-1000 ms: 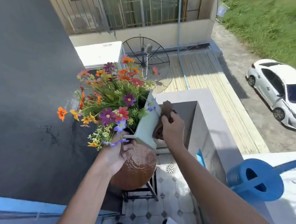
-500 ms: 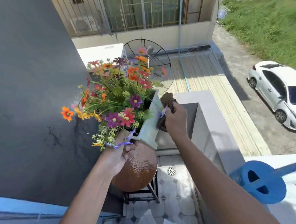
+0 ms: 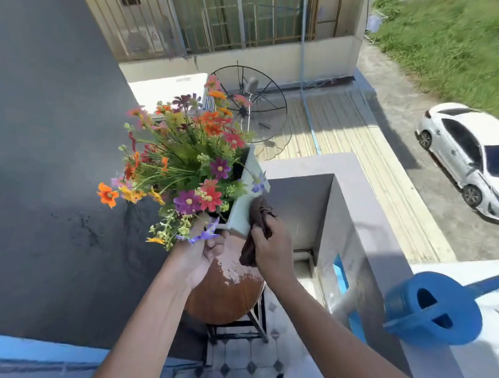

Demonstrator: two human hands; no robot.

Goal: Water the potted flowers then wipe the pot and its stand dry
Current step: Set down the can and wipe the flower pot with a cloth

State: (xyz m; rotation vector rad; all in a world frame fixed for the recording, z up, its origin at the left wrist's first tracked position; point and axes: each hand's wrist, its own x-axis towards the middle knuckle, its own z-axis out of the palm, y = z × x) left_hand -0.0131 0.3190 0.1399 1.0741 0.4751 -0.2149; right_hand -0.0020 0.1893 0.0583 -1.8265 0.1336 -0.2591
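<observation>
A pale blue-grey square pot (image 3: pixel 245 200) full of colourful flowers (image 3: pixel 189 164) is lifted and tilted to the left above a round brown wooden stand (image 3: pixel 225 296) on black metal legs. My left hand (image 3: pixel 202 251) grips the pot's near lower corner, partly hidden by blooms. My right hand (image 3: pixel 273 249) is closed on a dark brown cloth (image 3: pixel 259 220) pressed against the pot's right side. The stand's top shows a wet pale patch.
A blue watering can (image 3: pixel 434 310) sits on the white ledge at the right. A grey parapet wall (image 3: pixel 354 229) runs beside the stand, a dark wall (image 3: pixel 37 168) on the left. Patterned floor tiles (image 3: pixel 244 359) lie below. A white car (image 3: pixel 482 162) is parked far down.
My right hand has slid the cloth down the pot's right side toward its lower corner. The pot stays lifted and tilted in my left hand.
</observation>
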